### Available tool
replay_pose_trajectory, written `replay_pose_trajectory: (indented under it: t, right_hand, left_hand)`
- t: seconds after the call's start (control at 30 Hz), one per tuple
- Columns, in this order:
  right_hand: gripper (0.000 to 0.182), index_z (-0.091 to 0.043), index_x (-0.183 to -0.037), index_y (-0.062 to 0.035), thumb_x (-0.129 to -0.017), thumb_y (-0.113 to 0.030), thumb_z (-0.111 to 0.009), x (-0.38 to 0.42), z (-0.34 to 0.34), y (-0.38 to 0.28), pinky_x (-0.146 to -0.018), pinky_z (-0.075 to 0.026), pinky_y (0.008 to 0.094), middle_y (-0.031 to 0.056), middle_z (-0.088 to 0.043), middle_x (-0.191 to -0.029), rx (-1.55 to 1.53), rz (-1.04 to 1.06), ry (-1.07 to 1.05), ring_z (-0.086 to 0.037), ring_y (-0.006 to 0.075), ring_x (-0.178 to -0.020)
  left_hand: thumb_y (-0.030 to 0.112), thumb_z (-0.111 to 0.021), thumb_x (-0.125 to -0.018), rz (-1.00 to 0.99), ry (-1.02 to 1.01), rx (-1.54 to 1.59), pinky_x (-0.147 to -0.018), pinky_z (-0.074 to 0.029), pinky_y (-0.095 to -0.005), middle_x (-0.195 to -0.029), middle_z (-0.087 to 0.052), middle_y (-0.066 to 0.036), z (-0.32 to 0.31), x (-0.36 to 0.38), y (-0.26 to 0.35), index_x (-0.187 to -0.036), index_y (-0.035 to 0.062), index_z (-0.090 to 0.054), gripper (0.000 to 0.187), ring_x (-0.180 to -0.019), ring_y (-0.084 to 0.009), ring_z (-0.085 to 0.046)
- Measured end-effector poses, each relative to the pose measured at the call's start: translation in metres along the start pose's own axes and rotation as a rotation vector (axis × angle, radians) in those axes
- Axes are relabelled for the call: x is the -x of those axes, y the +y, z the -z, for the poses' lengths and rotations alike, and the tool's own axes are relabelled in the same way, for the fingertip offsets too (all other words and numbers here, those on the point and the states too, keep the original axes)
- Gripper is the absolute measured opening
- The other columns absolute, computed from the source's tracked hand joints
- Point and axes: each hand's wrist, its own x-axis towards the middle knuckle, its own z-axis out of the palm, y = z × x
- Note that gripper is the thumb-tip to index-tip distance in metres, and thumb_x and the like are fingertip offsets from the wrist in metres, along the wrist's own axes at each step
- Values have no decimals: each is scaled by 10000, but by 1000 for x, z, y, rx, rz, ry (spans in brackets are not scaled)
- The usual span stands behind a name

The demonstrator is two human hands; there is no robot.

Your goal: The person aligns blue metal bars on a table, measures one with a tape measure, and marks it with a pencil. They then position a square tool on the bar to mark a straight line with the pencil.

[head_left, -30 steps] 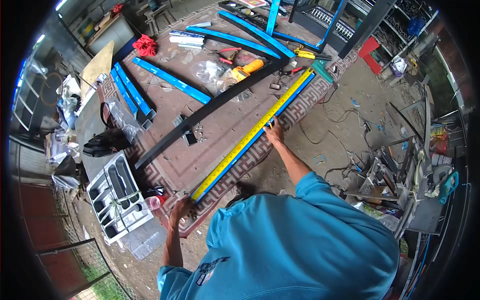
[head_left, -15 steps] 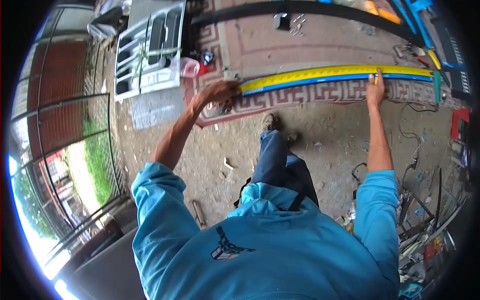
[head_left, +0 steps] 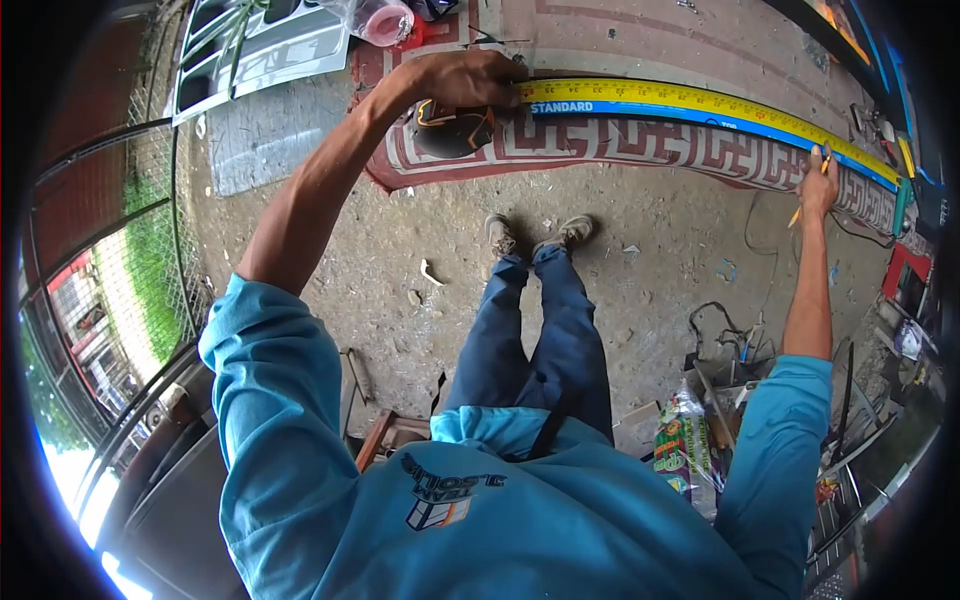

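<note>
My left hand (head_left: 468,82) is closed at the left end of a pulled-out tape measure (head_left: 640,95), its fingers hiding most of the grip. The yellow blade runs rightward along a blue strip (head_left: 660,112) printed "STANDARD". At the strip's right part, my right hand (head_left: 819,184) has a pencil (head_left: 796,216) between its closed fingers, fingertips right at the strip's lower edge. A teal piece (head_left: 902,206) stands at the far right end of the blade. Just below my left hand is a rounded black object (head_left: 450,132) with orange trim.
A patterned red-and-white cloth (head_left: 560,143) lies under the strip. A metal tray (head_left: 270,58) and a pink container (head_left: 389,22) are at upper left. Cables (head_left: 715,318), a printed bag (head_left: 686,440) and scrap lie on the floor (head_left: 420,250) at right.
My view has shifted and come closer to the left hand. My right hand has slid rightward along the strip, nearer its end. My feet now stand side by side.
</note>
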Motion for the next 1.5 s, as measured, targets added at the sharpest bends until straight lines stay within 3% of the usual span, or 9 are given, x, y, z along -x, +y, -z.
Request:
replay_pose_trajectory:
  t: [0.2,0.27,0.47,0.5,0.57,0.77,1.27,1.4,1.5]
  right_hand:
    - [534,-388,-1349,-139,-883,-312,-582,9,-3,-7,-349,-319,246,52,-548,-705,-18,-24,-11,-401,93,-407]
    - [630,-282,-1392,-116,-881,-327,-585,9,-5,-8,-338,-301,237,59,-544,-724,19,-66,61,-397,88,-407]
    - [737,-195,-1413,-116,-859,-357,-617,-2,6,0,-324,-270,203,56,-518,-741,-128,-96,-145,-386,72,-403]
    - [737,-195,-1413,-116,-859,-357,-617,-4,7,3,-324,-270,203,56,-518,-741,-125,-98,-143,-386,72,-403]
    - [627,-291,-1340,-99,-861,-338,-617,-11,6,11,-320,-264,181,35,-517,-745,-161,-123,-117,-389,52,-415]
    - [467,-401,-1147,-120,-825,-328,-668,-17,15,2,-322,-263,174,24,-511,-743,-266,-266,-199,-390,56,-422]
    - [444,-421,-1114,-119,-814,-319,-680,-6,4,4,-299,-218,190,20,-496,-692,-328,-186,-66,-369,63,-373]
    - [429,-427,-1098,-122,-815,-322,-679,-5,5,4,-296,-213,191,20,-500,-690,-311,-187,-76,-365,63,-368]
    - [576,-381,-1220,-103,-794,-318,-703,-8,6,6,-314,-224,196,36,-496,-712,-320,-192,-72,-364,62,-390]
  left_hand:
    - [312,-482,-905,-31,126,-2,-818,-494,-352,-1107,-594,-232,-11,2,-7,-1199,-53,-520,470,-908,-281,-628]
    - [284,-443,-890,-114,279,37,-684,-526,-356,-885,-660,-166,-18,0,-13,-1132,-6,-570,398,-722,-207,-645]
    - [323,-444,-901,-124,367,0,-683,-535,-321,-1011,-641,-186,-29,-4,-31,-1162,9,-562,425,-774,-230,-653]
    - [323,-444,-901,-127,364,2,-683,-535,-321,-1011,-641,-186,-25,0,-22,-1162,9,-562,425,-774,-230,-653]
    - [345,-481,-905,1,185,27,-900,-477,-354,-1160,-571,-222,-9,10,3,-1231,-37,-500,502,-1006,-288,-603]
    - [327,-476,-879,-36,170,53,-842,-490,-346,-1100,-602,-219,-8,6,1,-1202,-51,-523,499,-931,-274,-623]
    - [340,-442,-900,-107,273,-5,-793,-513,-344,-1042,-620,-225,-16,4,-8,-1164,-55,-551,487,-851,-269,-637]
    - [344,-447,-894,-52,177,26,-781,-518,-331,-1042,-622,-222,-12,1,-7,-1163,-50,-555,489,-844,-260,-639]
    - [351,-449,-889,-77,228,-11,-775,-522,-326,-1036,-626,-214,-14,1,-7,-1170,-48,-553,499,-834,-256,-641]
